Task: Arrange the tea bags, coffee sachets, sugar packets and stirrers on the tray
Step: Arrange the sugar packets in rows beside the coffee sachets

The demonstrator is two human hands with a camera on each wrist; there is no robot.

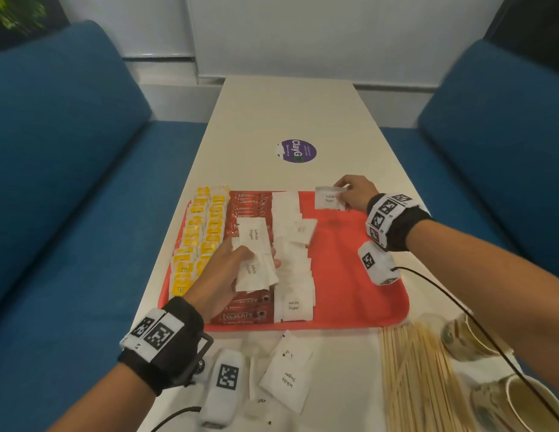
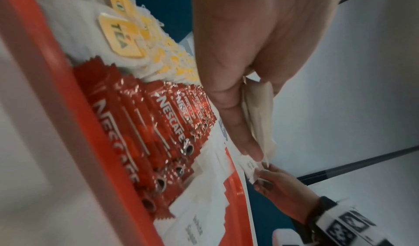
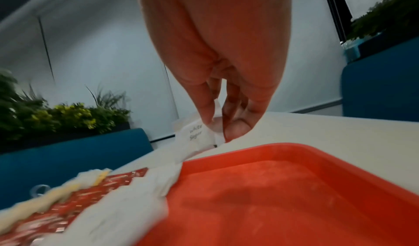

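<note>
Soft, even indoor light, wide-angle bending at the edges, motion blur smearing both wrist views.

On the tray (image 1: 359, 307), tea bags (image 1: 198, 241) are lying left of the left hand (image 1: 222, 275), coffee sachets (image 1: 247, 310) beneath it, sugar packets (image 1: 292, 266) between both hands. Stirrers (image 1: 418, 378) are lying off-tray, nearer than the right hand (image 1: 354, 193).

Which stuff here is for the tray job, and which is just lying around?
For the job:
red tray
yellow tea bags
red coffee sachets
white sugar packets, in the left hand, the right hand, on the tray and on the table
wooden stirrers

Just lying about:
two paper cups
purple sticker
blue sofas
</note>
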